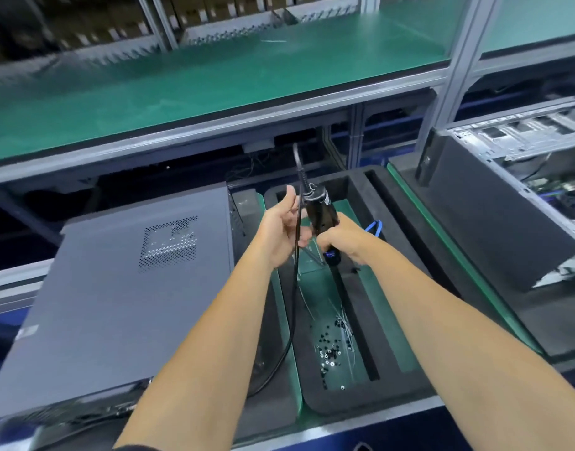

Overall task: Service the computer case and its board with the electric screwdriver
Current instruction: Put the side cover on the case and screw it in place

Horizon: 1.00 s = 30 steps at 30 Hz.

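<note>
My right hand (pixel 343 244) grips the black electric screwdriver (pixel 320 213) around its body, bit end pointing down over the foam tray. My left hand (pixel 284 234) is just left of it and holds the screwdriver's black cable (pixel 294 288), which loops down past the tray and also runs up to the shelf. A closed grey computer case (pixel 123 288) lies on its side at the left, vent grille facing up. A second case (pixel 520 196) stands open at the right, with its board and wiring partly visible.
A black foam tray (pixel 354 327) with a green floor holds several loose screws (pixel 330 348) and a blue cable (pixel 374 227). A green-matted shelf (pixel 214 79) on aluminium posts spans overhead. The bench's front edge runs along the bottom.
</note>
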Tool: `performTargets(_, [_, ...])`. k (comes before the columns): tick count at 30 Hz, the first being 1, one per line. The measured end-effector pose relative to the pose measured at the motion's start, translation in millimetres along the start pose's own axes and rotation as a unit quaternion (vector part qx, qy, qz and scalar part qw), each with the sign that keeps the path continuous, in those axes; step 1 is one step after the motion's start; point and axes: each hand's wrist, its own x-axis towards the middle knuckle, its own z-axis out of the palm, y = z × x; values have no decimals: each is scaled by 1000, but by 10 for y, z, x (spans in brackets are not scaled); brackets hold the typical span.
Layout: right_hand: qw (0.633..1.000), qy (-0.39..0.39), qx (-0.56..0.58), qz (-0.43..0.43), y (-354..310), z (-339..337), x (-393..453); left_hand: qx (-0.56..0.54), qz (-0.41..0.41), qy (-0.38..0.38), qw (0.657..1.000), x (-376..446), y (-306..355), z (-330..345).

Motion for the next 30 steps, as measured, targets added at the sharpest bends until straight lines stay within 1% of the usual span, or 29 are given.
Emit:
performTargets(1, [1000, -9, 0, -8, -11, 13, 3, 10, 0, -37, 999, -52, 45, 10])
performTargets(3, [999, -22, 4, -23, -1, 73, 8, 60, -2, -76, 995, -151, 106, 54])
performTargets(5, [999, -4, 35, -23, 27, 144, 10, 102, 12, -74, 992, -220, 132, 79])
performTargets(7, [998, 19, 56, 2, 21, 224, 12, 102, 27, -42, 994, -269, 123, 58])
performTargets(9, [993, 84, 56, 68, -1, 284, 16, 83, 39, -9, 996, -293, 86, 25])
performTargets(10, [981, 135, 69, 121, -11, 292, 9, 78, 43, 3, 996, -302, 67, 18])
performTargets(11, [963, 167, 111, 180, 9, 280, -1, 73, 50, 10, 996, -310, 37, 18])
performTargets(12, [941, 164, 197, 222, 12, 268, -25, 72, 55, 13, 996, -316, 6, 23])
performTargets(13, [918, 130, 286, 242, 23, 257, -44, 77, 60, 12, 995, -318, -21, 31])
performTargets(14, [898, 88, 352, 249, 14, 252, -80, 85, 61, 6, 994, -325, -37, 47])
performTargets(15, [884, 47, 400, 236, 20, 247, -86, 94, 57, -4, 994, -333, -48, 71])
performTargets(17, [874, 1, 443, 197, -13, 251, -79, 101, 41, -28, 994, -361, -59, 124])
performTargets(19, [869, -12, 466, 167, -33, 235, -38, 94, 12, -52, 994, -395, -49, 139])
performTargets(22, [887, -45, 441, 127, -21, 188, -29, 36, -34, -103, 993, -434, -14, 85])
performTargets(23, [892, -55, 433, 117, -19, 178, -36, 16, -46, -101, 994, -440, 0, 64])
performTargets(24, [891, -50, 437, 113, -23, 167, -42, 13, -58, -75, 995, -428, 15, 49])
performTargets(26, [882, 1, 454, 126, -14, 112, -54, 71, -67, 42, 994, -348, 18, 14])
performTargets(28, [885, 58, 438, 143, 14, 11, -90, 156, -42, 178, 971, -270, -9, -7])
performTargets(29, [889, 74, 427, 150, 37, -52, -117, 188, -43, 232, 954, -228, -44, -35])
performTargets(30, [893, 78, 416, 154, 66, -118, -145, 211, -62, 266, 938, -203, -102, -62])
